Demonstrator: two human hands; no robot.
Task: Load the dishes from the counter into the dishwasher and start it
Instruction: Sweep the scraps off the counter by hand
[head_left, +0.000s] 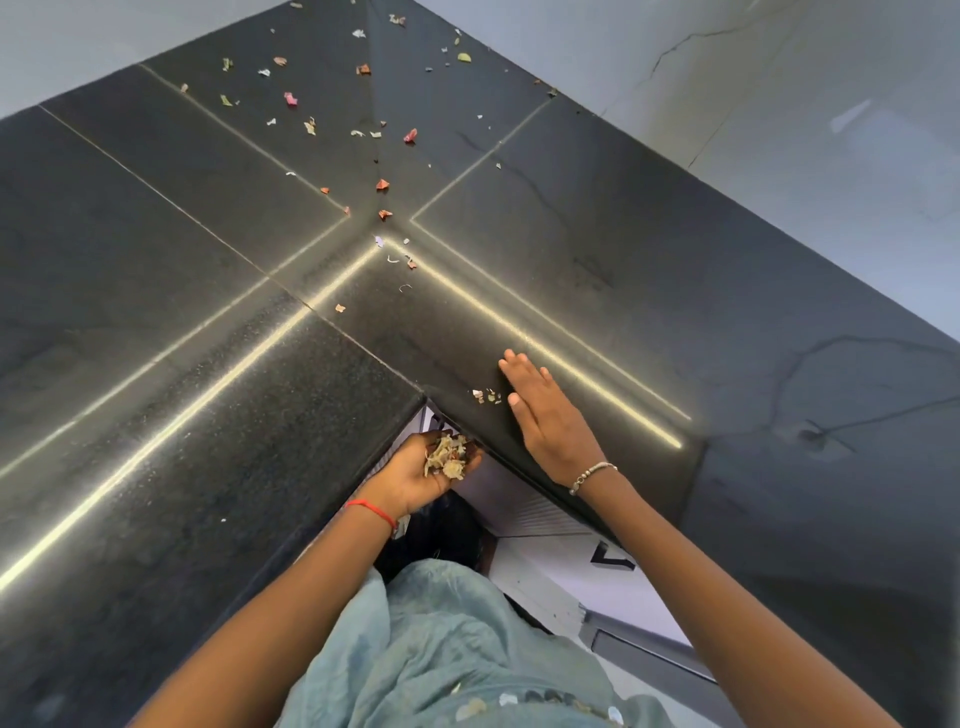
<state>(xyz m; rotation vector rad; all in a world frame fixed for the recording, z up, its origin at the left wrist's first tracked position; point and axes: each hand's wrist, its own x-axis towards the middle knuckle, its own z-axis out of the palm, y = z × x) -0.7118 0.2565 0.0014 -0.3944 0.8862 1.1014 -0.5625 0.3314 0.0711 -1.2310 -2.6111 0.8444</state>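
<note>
Black counter (156, 415), one, L-shaped, filling left and centre of frame. Loose scraps (291, 98), upper centre, too many and too small to count. Left hand (415, 475), lower centre, cupped palm-up below counter's inner corner, holding one heap of scraps (449, 457); one red thread (371, 512) at wrist. Small scrap cluster (488, 396), one, near counter edge. Right hand (545, 415), flat on counter, fingers straight, just right of cluster; one beaded bracelet (592, 475).

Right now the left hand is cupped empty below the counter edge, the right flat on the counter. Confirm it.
Not empty: the head view shows the left hand cupped below the counter edge holding a pile of scraps. The right hand lies flat on the counter.
</note>
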